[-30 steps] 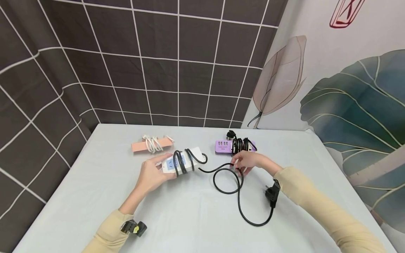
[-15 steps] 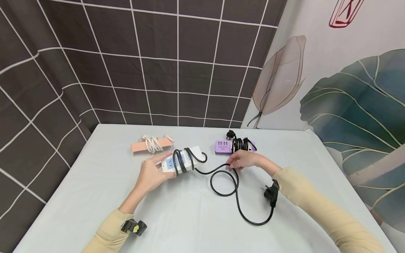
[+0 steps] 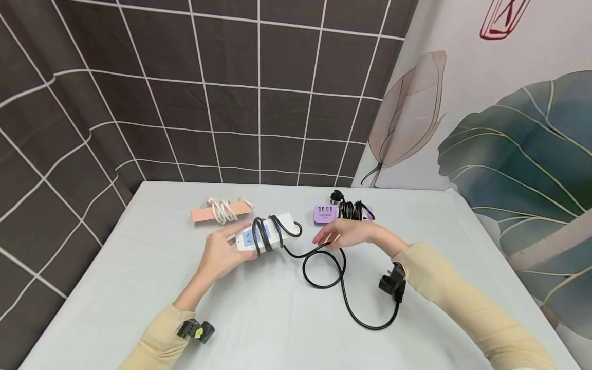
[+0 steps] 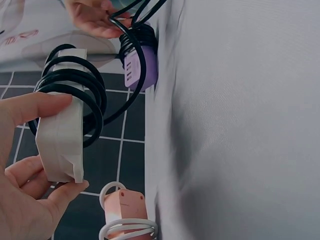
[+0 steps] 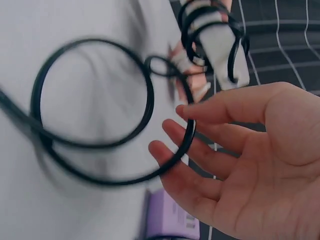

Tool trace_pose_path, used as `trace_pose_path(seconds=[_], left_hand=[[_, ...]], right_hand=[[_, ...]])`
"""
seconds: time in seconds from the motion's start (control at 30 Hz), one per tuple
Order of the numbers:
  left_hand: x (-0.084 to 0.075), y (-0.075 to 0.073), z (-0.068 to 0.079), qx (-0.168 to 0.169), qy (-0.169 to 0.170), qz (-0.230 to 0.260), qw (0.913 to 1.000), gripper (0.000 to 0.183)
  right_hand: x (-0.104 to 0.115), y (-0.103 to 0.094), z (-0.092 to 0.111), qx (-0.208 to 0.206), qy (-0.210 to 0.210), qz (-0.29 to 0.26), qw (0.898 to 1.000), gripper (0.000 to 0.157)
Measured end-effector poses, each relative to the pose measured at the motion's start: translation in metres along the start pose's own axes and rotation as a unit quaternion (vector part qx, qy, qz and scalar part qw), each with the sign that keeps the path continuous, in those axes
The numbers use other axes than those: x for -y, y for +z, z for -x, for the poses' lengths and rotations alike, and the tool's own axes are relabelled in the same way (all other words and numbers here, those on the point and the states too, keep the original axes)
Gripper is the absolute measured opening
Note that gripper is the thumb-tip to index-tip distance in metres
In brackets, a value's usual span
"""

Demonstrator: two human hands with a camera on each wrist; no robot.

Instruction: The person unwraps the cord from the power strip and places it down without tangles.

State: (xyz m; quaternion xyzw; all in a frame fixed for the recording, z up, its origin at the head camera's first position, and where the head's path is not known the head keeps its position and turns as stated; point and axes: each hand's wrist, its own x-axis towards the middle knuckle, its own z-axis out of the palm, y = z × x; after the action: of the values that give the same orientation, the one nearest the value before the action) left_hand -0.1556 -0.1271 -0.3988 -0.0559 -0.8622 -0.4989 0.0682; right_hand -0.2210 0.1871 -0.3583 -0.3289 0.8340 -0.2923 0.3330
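My left hand (image 3: 224, 255) grips one end of a white power strip (image 3: 287, 224) between thumb and fingers, raised over the table. Several turns of black cord (image 4: 70, 75) wrap the strip. The rest of the cord (image 3: 348, 303) runs rightward, makes a loose loop and leads to a black plug (image 3: 398, 294) by the right cuff. My right hand (image 3: 350, 232) is at the loop's upper side, fingers relaxed and spread. In the right wrist view, the looped cord (image 5: 95, 146) passes across its fingers (image 5: 172, 162), which are not closed round it.
A purple power strip (image 3: 322, 215) wound with black cord lies at the back, just beyond my right hand. Back left lies a pink-orange power strip (image 3: 201, 215) wrapped in white cord. Dark gridded cloth (image 3: 231, 108) hangs behind the pale table (image 3: 259, 329).
My right hand has shifted left along the cord toward the white power strip, and its fingers have loosened from the cord. The loop has slid slightly left. The left hand keeps its grip.
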Motion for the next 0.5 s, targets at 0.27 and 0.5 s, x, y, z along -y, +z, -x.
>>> trace_pose_path(seconds=[0.27,0.5], left_hand=[[-0.001,0.001,0.0,-0.001,0.006,0.001,1.0,0.064],[-0.003,0.001,-0.001,-0.003,0.01,-0.003,0.9999,0.065]], right_hand=[[0.029,0.02,-0.011,-0.068,0.001,0.073,0.995,0.03],[0.038,0.04,-0.028,-0.114,0.033,0.09,0.989,0.017]])
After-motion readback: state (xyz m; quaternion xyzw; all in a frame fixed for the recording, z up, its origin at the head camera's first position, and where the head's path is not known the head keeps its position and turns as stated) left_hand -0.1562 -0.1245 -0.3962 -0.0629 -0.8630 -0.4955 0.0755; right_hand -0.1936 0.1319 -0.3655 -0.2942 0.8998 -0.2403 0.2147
